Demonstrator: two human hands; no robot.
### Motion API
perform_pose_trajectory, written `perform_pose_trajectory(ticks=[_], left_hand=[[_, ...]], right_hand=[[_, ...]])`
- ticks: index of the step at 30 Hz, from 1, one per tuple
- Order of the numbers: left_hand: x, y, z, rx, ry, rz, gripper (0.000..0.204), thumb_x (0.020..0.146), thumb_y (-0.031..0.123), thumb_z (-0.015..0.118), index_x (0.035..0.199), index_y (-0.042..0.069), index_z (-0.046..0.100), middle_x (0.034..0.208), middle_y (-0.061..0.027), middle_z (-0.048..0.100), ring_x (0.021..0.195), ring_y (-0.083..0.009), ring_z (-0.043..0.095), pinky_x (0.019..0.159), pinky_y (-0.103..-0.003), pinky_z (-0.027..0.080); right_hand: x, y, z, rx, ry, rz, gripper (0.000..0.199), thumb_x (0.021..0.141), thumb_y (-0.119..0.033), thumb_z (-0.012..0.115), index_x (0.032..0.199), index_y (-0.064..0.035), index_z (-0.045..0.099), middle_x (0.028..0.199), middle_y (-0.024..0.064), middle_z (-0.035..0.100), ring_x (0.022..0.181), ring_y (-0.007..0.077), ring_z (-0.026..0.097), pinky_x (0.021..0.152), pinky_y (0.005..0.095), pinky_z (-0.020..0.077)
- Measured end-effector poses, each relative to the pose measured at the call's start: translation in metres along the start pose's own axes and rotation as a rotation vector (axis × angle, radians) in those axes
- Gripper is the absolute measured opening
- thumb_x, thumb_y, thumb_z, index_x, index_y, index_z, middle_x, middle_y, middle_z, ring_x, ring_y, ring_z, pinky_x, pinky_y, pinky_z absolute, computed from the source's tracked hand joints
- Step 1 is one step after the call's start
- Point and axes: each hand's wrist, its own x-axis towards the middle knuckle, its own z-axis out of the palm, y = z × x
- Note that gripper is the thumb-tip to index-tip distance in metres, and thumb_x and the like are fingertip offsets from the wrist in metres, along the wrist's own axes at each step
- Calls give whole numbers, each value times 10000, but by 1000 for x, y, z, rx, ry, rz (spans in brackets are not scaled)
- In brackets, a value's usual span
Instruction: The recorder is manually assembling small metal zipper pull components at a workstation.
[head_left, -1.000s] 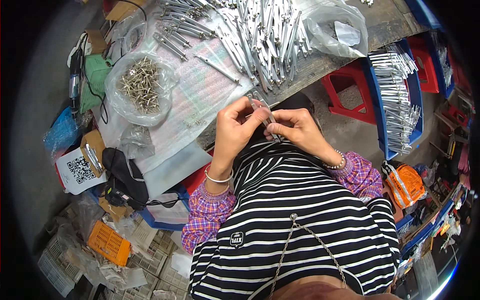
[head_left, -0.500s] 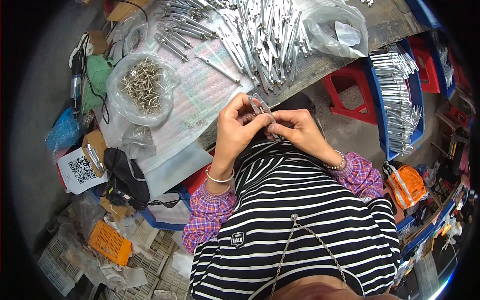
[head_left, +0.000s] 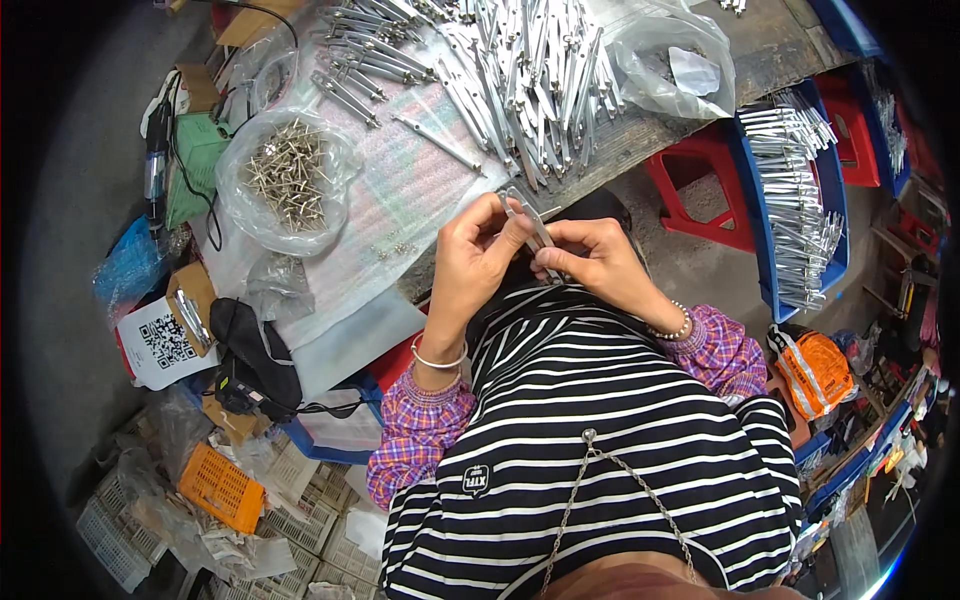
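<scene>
Both hands meet near my lap, just off the table's front edge. My left hand [head_left: 474, 253] has its thumb and fingers closed on the upper end of slim silvery metal strips [head_left: 533, 225]. Lower down on the same strips, my right hand [head_left: 592, 259] pinches them between thumb and fingers. The strips lie almost side by side, with their upper tips slightly apart. A large heap of similar metal strips [head_left: 530, 80] covers the table beyond my hands. One loose strip [head_left: 437, 142] lies apart from it, and a clear bag of screw-like metal pins [head_left: 290, 175] sits to the left.
Another clear bag [head_left: 675, 65] lies at the table's right. A blue bin [head_left: 838, 235] packed with strips stands right, beside a red stool [head_left: 705, 185]. Left are a black corded power tool [head_left: 153, 165], a black pouch [head_left: 255, 350] and an orange basket [head_left: 220, 487].
My left thumb has shifted up along the strips, and the strips now lie closer together. My right hand keeps its pinch in nearly the same place.
</scene>
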Motion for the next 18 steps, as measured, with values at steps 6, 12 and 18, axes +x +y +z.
perform_pose_trajectory(ticks=[6,12,18], left_hand=[[-3,5,-1,29,-44,-25,154,771,-14,667,853,10,539,790,-25,591,711,-56,546,636,-202,446],[-3,4,4,-108,11,36,147,805,74,675,865,6,560,755,-11,587,668,-49,527,591,-194,429],[-1,-3,-7,209,14,0,155,848,150,650,818,3,612,704,7,594,619,-43,509,555,-185,403]], right_hand=[[0,6,0,-41,-11,-27,153,843,-30,590,956,67,628,771,58,647,713,92,603,660,221,488],[1,7,-1,71,-6,7,158,847,-35,596,967,65,619,777,53,635,710,95,599,653,220,483],[2,8,2,76,-24,3,143,838,-29,592,941,63,624,750,45,632,687,85,592,627,214,480]])
